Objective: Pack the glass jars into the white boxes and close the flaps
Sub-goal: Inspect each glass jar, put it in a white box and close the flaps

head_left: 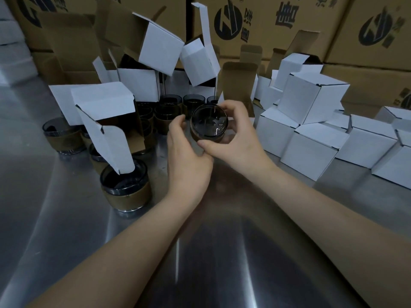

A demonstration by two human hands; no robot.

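Presently, item in hand: one glass jar (209,124), dark-tinted, with a brown band round its lower body. It is held clear of the steel table (222,252), in front of the standing cluster of jars (169,107) and near an open box (239,85) just behind.

Grip: both hands are on it. The left hand (188,156) curls its fingertips against the jar's left side. The right hand (235,138) wraps it closely, thumb under the near edge and fingers over the far rim.

Stock, left: open white boxes (106,103) piled and leaning, one flap (115,150) dipping into the front jar (125,190). Stock, right: closed boxes (311,152), stacked. Behind: brown cartons (244,23).

Hazards, as judged:
- Slip — smooth glass is held mostly at rim and band, so a loose hold would drop it onto the steel or against the jars behind.
- Snag — the leaning pile looks unsteady, and pulling a box from it could tip others onto the glass.
- Jam — entering a box askew, the rim would likely catch a side flap.

Orientation: the round face, apparently the mouth, is turned up and toward the camera. The long axis runs from base to mouth, tilted back toward the person rather than upright; it probably needs righting or aligning with a box opening before insertion.
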